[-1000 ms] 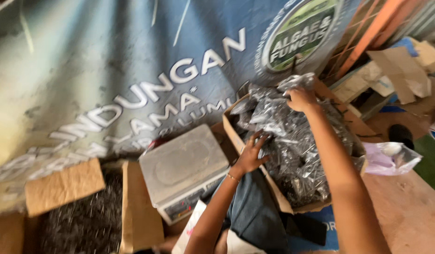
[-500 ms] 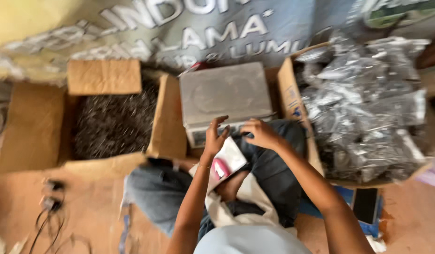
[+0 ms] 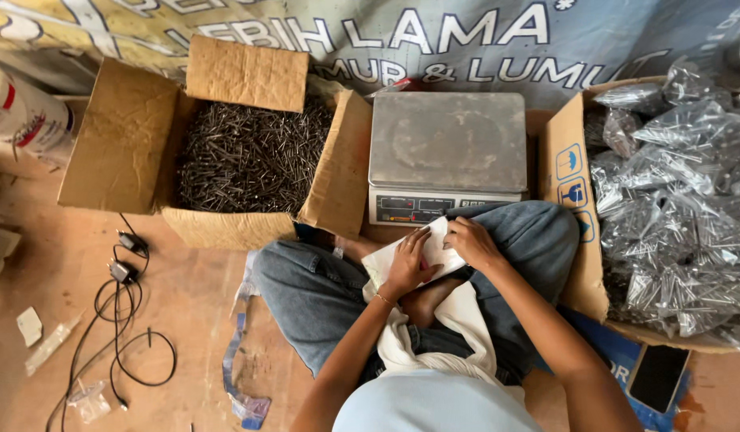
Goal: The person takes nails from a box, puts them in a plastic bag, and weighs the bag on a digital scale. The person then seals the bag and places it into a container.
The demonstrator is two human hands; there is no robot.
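White paper or a flat white packet [image 3: 418,254] lies across the person's lap at six o'clock of the grey scale [image 3: 448,152], with the left hand [image 3: 408,264] pressing it flat, fingers spread, and the right hand [image 3: 470,242] pinching its upper edge between closed fingers. Loose dark nails fill the open cardboard box [image 3: 122,136] at nine o'clock of the scale, and bagged nails crowd the box [image 3: 568,232] at three o'clock. Resting unsupported on a knee, the sheet could likely slide or crumple if either hand lets go.
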